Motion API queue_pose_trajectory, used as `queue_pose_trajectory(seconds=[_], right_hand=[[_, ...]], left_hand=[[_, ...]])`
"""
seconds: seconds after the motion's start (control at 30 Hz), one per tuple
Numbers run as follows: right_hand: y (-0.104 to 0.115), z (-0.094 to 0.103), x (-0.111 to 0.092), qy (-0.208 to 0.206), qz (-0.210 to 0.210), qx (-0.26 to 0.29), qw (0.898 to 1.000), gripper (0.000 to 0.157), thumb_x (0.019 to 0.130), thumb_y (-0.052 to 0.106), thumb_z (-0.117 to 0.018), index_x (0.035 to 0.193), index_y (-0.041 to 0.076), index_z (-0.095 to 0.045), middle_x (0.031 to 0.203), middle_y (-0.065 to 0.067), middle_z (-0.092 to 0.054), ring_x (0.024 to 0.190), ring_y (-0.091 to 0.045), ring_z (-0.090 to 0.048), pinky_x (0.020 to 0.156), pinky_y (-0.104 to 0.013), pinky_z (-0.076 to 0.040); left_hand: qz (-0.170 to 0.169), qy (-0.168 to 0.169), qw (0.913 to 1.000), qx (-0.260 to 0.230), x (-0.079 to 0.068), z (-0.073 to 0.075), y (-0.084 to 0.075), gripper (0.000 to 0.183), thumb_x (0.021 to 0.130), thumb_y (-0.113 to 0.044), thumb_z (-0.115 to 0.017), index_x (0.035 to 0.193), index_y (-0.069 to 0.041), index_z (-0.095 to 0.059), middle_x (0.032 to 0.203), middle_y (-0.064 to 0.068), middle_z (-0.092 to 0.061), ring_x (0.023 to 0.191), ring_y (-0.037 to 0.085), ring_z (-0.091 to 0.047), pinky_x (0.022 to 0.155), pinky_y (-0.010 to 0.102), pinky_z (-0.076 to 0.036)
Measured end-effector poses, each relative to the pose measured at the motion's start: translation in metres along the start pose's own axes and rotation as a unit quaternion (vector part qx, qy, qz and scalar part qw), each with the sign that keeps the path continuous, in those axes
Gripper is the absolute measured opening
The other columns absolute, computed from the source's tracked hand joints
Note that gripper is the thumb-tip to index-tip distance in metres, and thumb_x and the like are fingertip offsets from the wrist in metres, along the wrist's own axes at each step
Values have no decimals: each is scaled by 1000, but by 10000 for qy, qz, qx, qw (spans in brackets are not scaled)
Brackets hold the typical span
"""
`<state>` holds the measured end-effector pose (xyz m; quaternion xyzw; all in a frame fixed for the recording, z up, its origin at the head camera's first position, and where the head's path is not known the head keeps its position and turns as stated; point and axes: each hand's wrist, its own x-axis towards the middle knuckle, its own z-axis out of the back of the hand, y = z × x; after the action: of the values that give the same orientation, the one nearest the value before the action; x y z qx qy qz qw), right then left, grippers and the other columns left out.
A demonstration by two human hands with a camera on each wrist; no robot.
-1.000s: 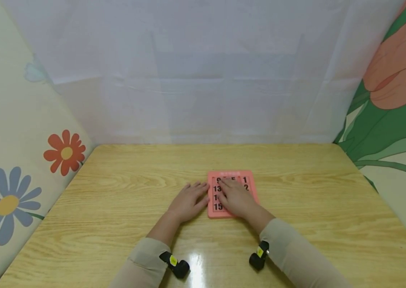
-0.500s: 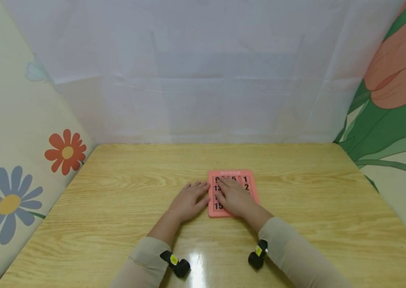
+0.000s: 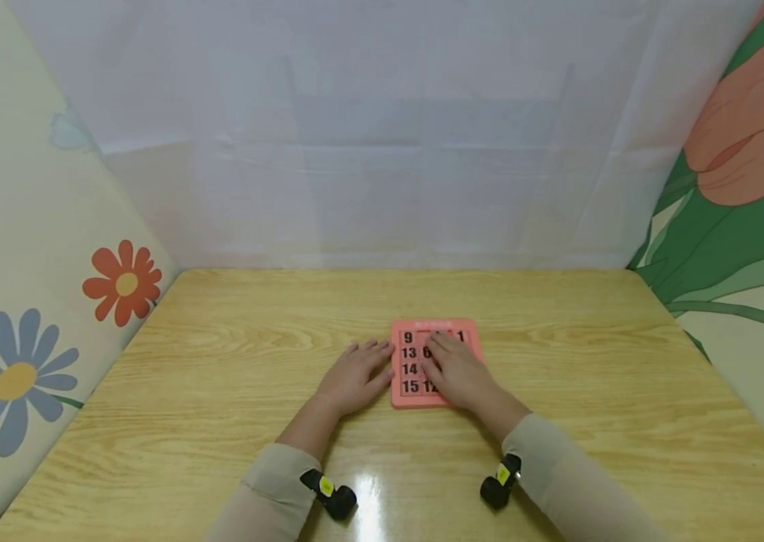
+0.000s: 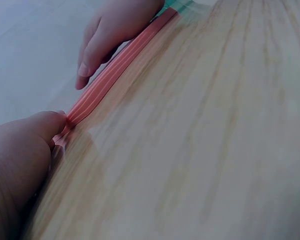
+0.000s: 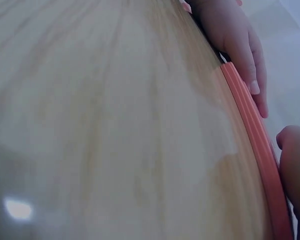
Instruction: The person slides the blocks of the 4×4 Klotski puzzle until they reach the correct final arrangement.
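A pink number sliding puzzle (image 3: 415, 404) lies flat on the wooden table, its black-numbered tiles partly covered. My left hand (image 3: 353, 380) rests at its left side, with fingertips and thumb touching the frame's edge. In the left wrist view that thumb (image 4: 49, 124) meets the puzzle's corner. Over the right part of the tiles lies my right hand (image 3: 461, 373), its fingertips on the upper rows. The right wrist view shows the pink side wall (image 5: 257, 135) between both hands. Tiles 9, 13, 14 and 15 show; the slot right of the 9 looks bare.
The wooden table (image 3: 219, 324) extends around the puzzle on all sides. Behind it hangs a white sheet (image 3: 368, 188), with flower-printed panels at left and right. Each sleeve cuff carries a small black wrist camera (image 3: 337, 500).
My right hand has shifted right across the puzzle, uncovering more tiles in the left columns. A tile beside the 9 seems to have moved right, leaving a bare slot. The left hand stays put.
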<state>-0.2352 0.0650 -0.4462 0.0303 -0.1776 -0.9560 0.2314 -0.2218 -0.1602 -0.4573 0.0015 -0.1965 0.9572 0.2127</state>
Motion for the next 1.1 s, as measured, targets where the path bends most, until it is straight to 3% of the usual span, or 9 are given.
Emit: queue_pose_trajectory(seconds=[0.33,0.9,1.1], right_hand=[[-13,3,-4,-173,-133,-6,9998,56,105,37,-36,148,3,-40,157,-14,-36,149,-32,-28,124,-44,-23],[0,1,2,-1,-210,-32,9998,55,104,37,-40,150,7,-39,159,-10,-34,150,-28,-26,125,-43,-22],[4,-1,3,-63,-45,-75,9999,55,105,37,-39,149,5,-41,158,-11,-35,149,-29,-28,125,-43,-22]], left_hand=[[-12,-1,10000,-68,0,1,0,55,102,-39,-47,148,-11,-43,154,7,-43,147,29,-32,125,48,-16],[58,19,9999,-95,0,2,1,54,102,-40,-46,148,-13,-43,154,5,-43,147,29,-32,125,48,-16],[13,-4,10000,-42,0,0,3,54,102,-40,-46,148,-12,-43,154,5,-43,147,29,-33,125,48,-17]])
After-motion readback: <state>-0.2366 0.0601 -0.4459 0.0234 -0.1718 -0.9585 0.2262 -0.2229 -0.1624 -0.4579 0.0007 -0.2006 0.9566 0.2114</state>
